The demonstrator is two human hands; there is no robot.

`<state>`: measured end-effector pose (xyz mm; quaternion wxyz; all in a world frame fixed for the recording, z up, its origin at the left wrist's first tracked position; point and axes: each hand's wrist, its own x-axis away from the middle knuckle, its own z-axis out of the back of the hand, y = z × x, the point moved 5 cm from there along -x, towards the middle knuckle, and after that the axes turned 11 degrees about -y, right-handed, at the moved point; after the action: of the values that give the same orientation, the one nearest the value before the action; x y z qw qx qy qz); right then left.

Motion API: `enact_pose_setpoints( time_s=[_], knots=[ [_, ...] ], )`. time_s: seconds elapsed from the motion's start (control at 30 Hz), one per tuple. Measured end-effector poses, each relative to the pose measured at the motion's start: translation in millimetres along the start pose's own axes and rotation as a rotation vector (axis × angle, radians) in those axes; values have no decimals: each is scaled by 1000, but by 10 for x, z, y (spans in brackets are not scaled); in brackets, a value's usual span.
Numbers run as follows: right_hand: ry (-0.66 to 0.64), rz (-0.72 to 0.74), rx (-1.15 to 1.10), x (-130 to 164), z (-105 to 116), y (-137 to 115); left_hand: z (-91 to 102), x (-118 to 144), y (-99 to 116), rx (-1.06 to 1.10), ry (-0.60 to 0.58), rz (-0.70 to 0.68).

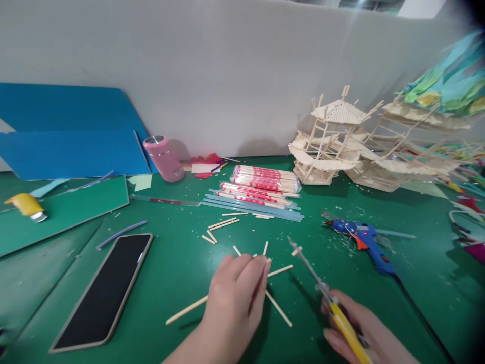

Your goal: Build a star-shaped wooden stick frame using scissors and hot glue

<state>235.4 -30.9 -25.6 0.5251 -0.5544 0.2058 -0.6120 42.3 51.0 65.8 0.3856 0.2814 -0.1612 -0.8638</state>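
Down near the front of the green table, a few thin pale wooden sticks lie crossed and scattered, bare and unpainted, some long, some cut short. The left hand rests on them with its fingers curled together, pinching a stick at the fingertips. To the right, the right hand is closed around the yellow handles of a pair of scissors; the slim metal blades point far and left, and a small stub of stick sits at their tip. Whether the blades are parted cannot be told.

Just beyond the sticks, shorter offcuts lie loose. Farther back sit wrapped bundles of chopsticks in red-and-white sleeves, resting on clear glue sticks. A blue hot glue gun lies to the right, its black cord trailing toward the near edge. A dark phone lies face up at near left. At far left are a pink flask, blue foam sheets leaning on the pale wall, and a yellow object on a green board. At far right stand stick-built pavilion models, with coloured paper scraps beyond them.
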Motion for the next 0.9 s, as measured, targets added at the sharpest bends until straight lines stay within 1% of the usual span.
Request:
enact_pose_setpoints(
  time_s=[0.03, 0.1, 0.17, 0.23, 0.3, 0.4, 0.47, 0.6, 0.73, 0.83, 0.9],
  knots=[
    [53, -37, 89, -7, 87, -11, 10, -7, -26, -13, 4, 12],
    [184, -128, 378, -12, 264, -61, 24, -14, -82, -31, 8, 43],
    [272, -174, 633, -28, 386, -125, 25, -12, -133, -28, 5, 75],
    [304, -159, 780, -55, 445, -165, 7, -4, -170, -10, -17, 101],
    [325, -129, 854, -73, 478, -171, -26, 7, -191, 2, -57, 111],
    [353, -99, 845, -76, 508, -147, -80, 21, -201, 7, -119, 107],
    [384, -89, 818, -73, 515, -145, -98, 27, -201, 19, -126, 103],
    [452, -32, 784, -107, 481, -170, -105, 37, -179, 58, -93, 87],
    [500, -7, 764, -165, 466, -91, -68, 43, -160, 74, -28, 69],
    [523, 41, 748, -176, 505, -15, -10, 47, -183, 74, 37, 70],
    [544, 57, 742, -165, 547, 18, 16, 54, -213, 77, 59, 74]
  ],
)
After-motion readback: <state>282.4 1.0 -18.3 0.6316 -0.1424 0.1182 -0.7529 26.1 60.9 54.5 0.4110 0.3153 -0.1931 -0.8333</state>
